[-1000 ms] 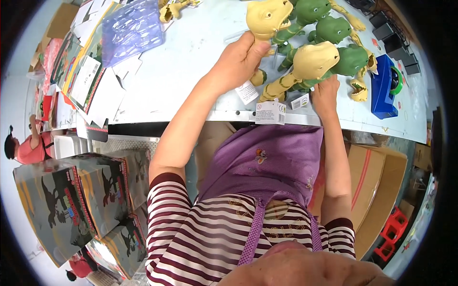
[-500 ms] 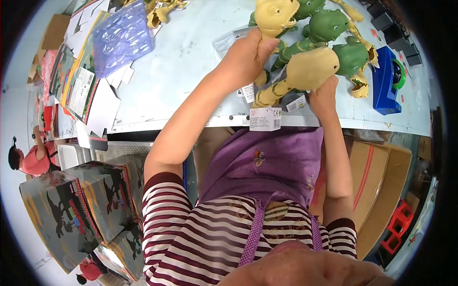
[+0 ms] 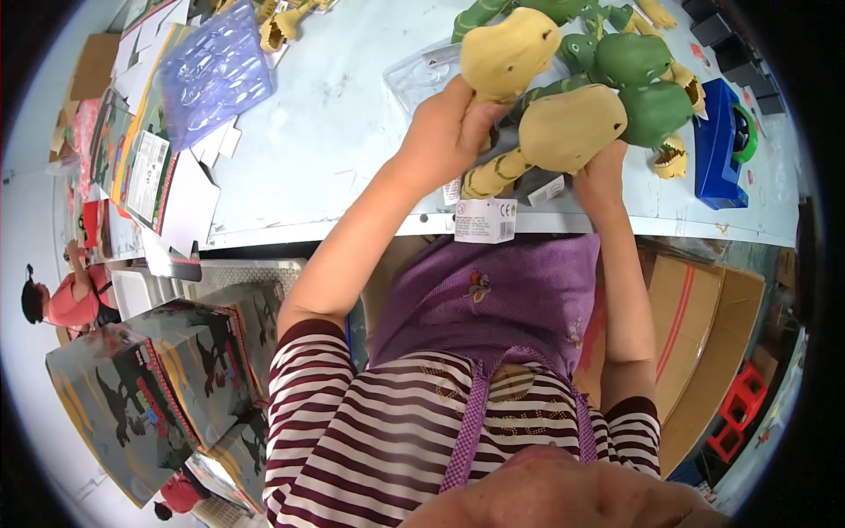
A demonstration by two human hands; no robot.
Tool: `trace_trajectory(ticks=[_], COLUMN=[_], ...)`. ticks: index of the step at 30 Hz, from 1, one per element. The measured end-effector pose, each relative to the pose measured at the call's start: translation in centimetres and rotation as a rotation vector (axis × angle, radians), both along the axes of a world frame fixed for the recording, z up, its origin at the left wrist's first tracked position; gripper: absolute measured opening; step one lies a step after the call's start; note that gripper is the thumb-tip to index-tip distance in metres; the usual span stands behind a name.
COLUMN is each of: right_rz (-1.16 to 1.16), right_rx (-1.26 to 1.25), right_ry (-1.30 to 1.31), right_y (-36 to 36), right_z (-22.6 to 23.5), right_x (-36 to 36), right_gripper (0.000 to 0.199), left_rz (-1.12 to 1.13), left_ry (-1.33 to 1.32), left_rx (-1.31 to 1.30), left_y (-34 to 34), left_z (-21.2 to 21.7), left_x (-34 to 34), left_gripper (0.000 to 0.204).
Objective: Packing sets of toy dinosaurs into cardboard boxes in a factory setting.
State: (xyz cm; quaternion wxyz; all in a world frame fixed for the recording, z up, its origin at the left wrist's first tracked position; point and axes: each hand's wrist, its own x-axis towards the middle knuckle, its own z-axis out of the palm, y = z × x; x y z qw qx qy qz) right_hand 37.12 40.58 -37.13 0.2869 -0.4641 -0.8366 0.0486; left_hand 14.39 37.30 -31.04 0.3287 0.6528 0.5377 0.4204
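My left hand [image 3: 447, 132] is closed round the neck of a yellow toy dinosaur [image 3: 506, 55], just under its head. A second yellow toy dinosaur [image 3: 572, 128], with a green-striped neck, lies nearer the table edge. My right hand [image 3: 603, 180] is at the right of this second head, its fingers hidden behind it. Several green toy dinosaurs [image 3: 653, 113] crowd together beyond and to the right. A white printed label [image 3: 484, 220] hangs over the front edge beneath the nearer neck. Clear plastic packaging [image 3: 422, 77] lies beside my left hand.
On the white table [image 3: 326, 106], a clear blister tray [image 3: 216, 75] and printed card sheets [image 3: 150, 167] lie left. A blue tape dispenser [image 3: 720, 145] stands right. Packed boxes [image 3: 114, 400] are stacked lower left; an open carton [image 3: 704, 326] sits below right. A co-worker [image 3: 75, 299] is far left.
The yellow head in my left hand has turned and tipped, so its top shows instead of its toothed mouth. The green heads have shifted right and nearer. My right hand has barely moved.
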Motion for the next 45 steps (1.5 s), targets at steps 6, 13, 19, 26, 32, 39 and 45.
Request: trace_trajectory(ticks=[6,13,19,26,32,39,45], right_rz=[-0.009,0.013,-0.010,-0.002,0.001,-0.051,-0.099], right_rx=[-0.064,0.008,-0.032,-0.015,-0.037,-0.051,-0.202], right_ry=[0.084,0.116,0.042,0.046,0.077,0.010,-0.207], right_y=[0.7,0.2,0.0,0.0,0.1,0.5,0.4], right_z=[-0.2,0.2,0.5,0.0,-0.1,-0.8,-1.3], right_x=[0.2,-0.4,-0.4,0.2,-0.1,0.6,1.2], right_gripper=[0.026,0.029,0.033,0.032,0.034,0.033,0.038], left_rz=[-0.027,-0.062,-0.153,-0.109,-0.122,0.327,0.585], left_ry=[-0.128,-0.084,0.279,0.157,0.135,0.237,0.986], left_rx=[0.070,0.005,0.016,-0.154,-0.147,-0.003,0.245], left_y=[-0.4,-0.5,-2.2,-3.2,-3.4,-1.5,6.3], left_z=[-0.9,-0.2,2.9,1.9,1.9,1.7,-1.5], left_x=[-0.1,-0.1,-2.7,-1.8,-2.6,-11.6,-19.6], left_gripper=[0.029,0.032,0.040,0.045,0.047,0.044,0.057])
